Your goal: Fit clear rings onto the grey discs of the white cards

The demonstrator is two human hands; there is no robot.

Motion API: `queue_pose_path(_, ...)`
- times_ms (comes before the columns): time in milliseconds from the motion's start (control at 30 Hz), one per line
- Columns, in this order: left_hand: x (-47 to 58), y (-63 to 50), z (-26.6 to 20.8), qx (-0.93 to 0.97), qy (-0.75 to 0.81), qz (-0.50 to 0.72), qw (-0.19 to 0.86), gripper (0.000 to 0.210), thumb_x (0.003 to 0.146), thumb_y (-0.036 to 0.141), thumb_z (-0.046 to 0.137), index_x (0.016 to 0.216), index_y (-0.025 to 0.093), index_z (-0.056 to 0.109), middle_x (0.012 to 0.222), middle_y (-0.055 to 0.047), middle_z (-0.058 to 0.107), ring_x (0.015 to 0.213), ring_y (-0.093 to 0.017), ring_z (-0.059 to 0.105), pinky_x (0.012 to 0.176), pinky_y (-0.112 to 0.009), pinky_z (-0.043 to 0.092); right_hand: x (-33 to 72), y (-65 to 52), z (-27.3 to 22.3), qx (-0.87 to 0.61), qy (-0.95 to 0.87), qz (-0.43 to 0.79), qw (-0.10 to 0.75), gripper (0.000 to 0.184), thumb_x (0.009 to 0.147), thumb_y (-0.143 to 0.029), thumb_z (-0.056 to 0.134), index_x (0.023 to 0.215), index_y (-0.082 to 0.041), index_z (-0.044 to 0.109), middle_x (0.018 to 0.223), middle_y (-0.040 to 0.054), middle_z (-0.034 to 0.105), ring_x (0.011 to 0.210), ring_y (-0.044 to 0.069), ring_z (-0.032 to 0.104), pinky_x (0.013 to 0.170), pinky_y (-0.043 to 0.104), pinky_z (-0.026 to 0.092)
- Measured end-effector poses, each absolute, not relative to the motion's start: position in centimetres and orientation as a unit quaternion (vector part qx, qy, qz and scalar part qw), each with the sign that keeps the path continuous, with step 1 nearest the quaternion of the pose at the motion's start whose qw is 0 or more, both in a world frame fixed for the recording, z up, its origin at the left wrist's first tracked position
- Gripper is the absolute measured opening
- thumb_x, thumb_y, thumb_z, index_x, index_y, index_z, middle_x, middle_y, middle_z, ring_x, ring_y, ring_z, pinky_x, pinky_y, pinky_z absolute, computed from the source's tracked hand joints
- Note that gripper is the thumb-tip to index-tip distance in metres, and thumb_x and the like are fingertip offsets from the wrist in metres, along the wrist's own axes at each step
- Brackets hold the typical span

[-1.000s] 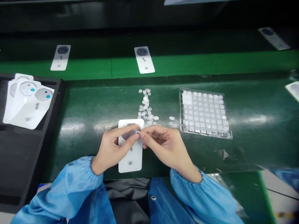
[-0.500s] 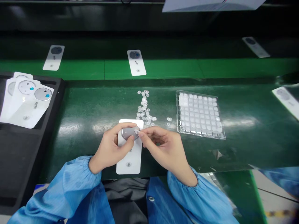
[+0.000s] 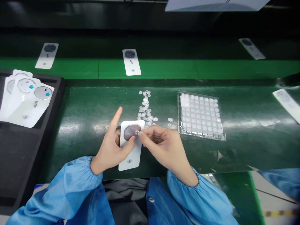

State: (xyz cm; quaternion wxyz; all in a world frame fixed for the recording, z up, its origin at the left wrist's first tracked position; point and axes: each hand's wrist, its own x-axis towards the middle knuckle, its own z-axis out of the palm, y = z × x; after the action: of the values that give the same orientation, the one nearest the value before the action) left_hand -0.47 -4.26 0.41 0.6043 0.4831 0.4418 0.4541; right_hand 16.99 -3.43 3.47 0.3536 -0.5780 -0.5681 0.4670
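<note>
At the worktop's (image 3: pixel 93 106) near edge, left hand (image 3: pixel 110 150) grips white panel (image 3: pixel 132 153), forefinger raised, apparently for access; right hand (image 3: pixel 167 147) pinches clear disc (image 3: pixel 137 132).

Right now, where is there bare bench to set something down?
Free: between the black tray and loose discs; also between the clear tray and rightmost white panel. Crowded: around the held panel, with left hand, right hand and discs close.

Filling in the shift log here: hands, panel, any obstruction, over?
Left hand holding white panel, index finger raised. Right hand pinching small pale piece at grey octagon. Left thumb overlapping octagon's lower edge; loose discs beyond panel.
</note>
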Motion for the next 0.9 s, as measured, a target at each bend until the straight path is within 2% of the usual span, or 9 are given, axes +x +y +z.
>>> queue_pose_path(200, -0.5, -4.2, 0.3, 0.460, 0.449, 0.446, 0.623, 0.100, 0.090, 0.030, 0.074, 0.165, 0.033, 0.008, 0.099, -0.006, 0.077, 0.080, -0.021, 0.074, 0.068, -0.031, 0.063, 16.9, -3.1, 3.6, -0.581, -0.555, 0.482, 0.348, 0.022, 0.086, -0.036, 0.072, 0.074, -0.017, 0.072, 0.065, 0.0027, 0.071, 0.057, 0.014, 0.062, 0.053, 0.024, 0.047)
queue_pose_path(367, -0.6, -4.0, 1.1, 0.420, 0.460, 0.456, 0.636, 0.102, 0.085, 0.031, 0.080, 0.165, 0.026, 0.016, 0.085, -0.002, 0.076, 0.062, -0.016, 0.069, 0.054, -0.024, 0.057, 17.4, -2.4, 4.2, -0.598, -0.571, 0.474, 0.302, 0.037, 0.080, -0.044, 0.080, 0.059, -0.018, 0.064, 0.053, 0.0012, 0.065, 0.047, 0.012, 0.057, 0.045, 0.023, 0.043)
queue_pose_path(467, -0.9, -3.8, 1.3, 0.400, 0.460, 0.455, 0.649, 0.099, 0.082, 0.033, 0.083, 0.163, 0.023, 0.025, 0.083, -0.001, 0.076, 0.063, -0.015, 0.069, 0.057, -0.024, 0.058, 17.7, -2.0, 4.3, -0.596, -0.566, 0.483, 0.302, 0.032, 0.073, -0.047, 0.086, 0.071, -0.017, 0.072, 0.069, 0.0038, 0.074, 0.056, 0.016, 0.067, 0.051, 0.024, 0.052)
queue_pose_path(533, -1.0, -3.5, 1.0, 0.389, 0.453, 0.451, 0.664, 0.096, 0.079, 0.033, 0.085, 0.160, 0.022, 0.033, 0.088, -0.002, 0.077, 0.070, -0.016, 0.071, 0.062, -0.024, 0.059, 17.8, -1.9, 4.1, -0.578, -0.558, 0.504, 0.318, 0.030, 0.076, -0.048, 0.084, 0.080, -0.018, 0.077, 0.076, 0.0047, 0.077, 0.065, 0.019, 0.073, 0.058, 0.027, 0.058)
queue_pose_path(633, -1.2, -2.9, 0.3, 0.366, 0.459, 0.443, 0.677, 0.084, 0.075, 0.033, 0.088, 0.149, 0.020, 0.051, 0.090, -0.004, 0.077, 0.074, -0.015, 0.071, 0.066, -0.023, 0.058, 17.9, -2.2, 3.4, -0.537, -0.575, 0.522, 0.330, 0.030, 0.087, -0.049, 0.072, 0.082, -0.020, 0.080, 0.076, 0.0049, 0.078, 0.069, 0.020, 0.074, 0.064, 0.029, 0.062)
queue_pose_path(700, -1.1, -2.9, -0.1, 0.343, 0.475, 0.447, 0.676, 0.069, 0.074, 0.035, 0.089, 0.136, 0.017, 0.064, 0.088, -0.004, 0.076, 0.071, -0.014, 0.069, 0.064, -0.022, 0.056, 17.8, -2.9, 2.8, -0.513, -0.584, 0.537, 0.328, 0.035, 0.092, -0.051, 0.065, 0.091, -0.020, 0.082, 0.081, 0.0055, 0.079, 0.068, 0.020, 0.073, 0.064, 0.031, 0.063)
queue_pose_path(767, -0.8, -3.2, -0.2, 0.312, 0.483, 0.468, 0.671, 0.058, 0.070, 0.037, 0.091, 0.119, 0.014, 0.071, 0.085, -0.004, 0.074, 0.069, -0.013, 0.066, 0.064, -0.022, 0.054, 17.4, -4.2, 2.0, -0.500, -0.581, 0.568, 0.300, 0.040, 0.091, -0.055, 0.065, 0.098, -0.019, 0.081, 0.082, 0.0060, 0.079, 0.067, 0.021, 0.073, 0.063, 0.032, 0.064)
queue_pose_path(833, -0.3, -3.1, -0.2, 0.279, 0.473, 0.493, 0.675, 0.056, 0.064, 0.039, 0.094, 0.108, 0.012, 0.072, 0.083, -0.004, 0.072, 0.071, -0.012, 0.065, 0.067, -0.022, 0.054, 17.0, -5.3, 1.1, -0.495, -0.576, 0.601, 0.250, 0.042, 0.088, -0.056, 0.069, 0.097, -0.017, 0.080, 0.076, 0.0063, 0.078, 0.065, 0.024, 0.074, 0.060, 0.032, 0.064)
queue_pose_path(900, -0.2, -1.9, 0.0, 0.260, 0.454, 0.508, 0.684, 0.063, 0.061, 0.041, 0.095, 0.111, 0.012, 0.070, 0.089, -0.005, 0.073, 0.077, -0.014, 0.067, 0.075, -0.027, 0.056, 17.0, -5.3, 0.6, -0.500, -0.566, 0.613, 0.233, 0.045, 0.083, -0.059, 0.072, 0.094, -0.016, 0.080, 0.074, 0.0076, 0.079, 0.064, 0.027, 0.075, 0.057, 0.033, 0.064)
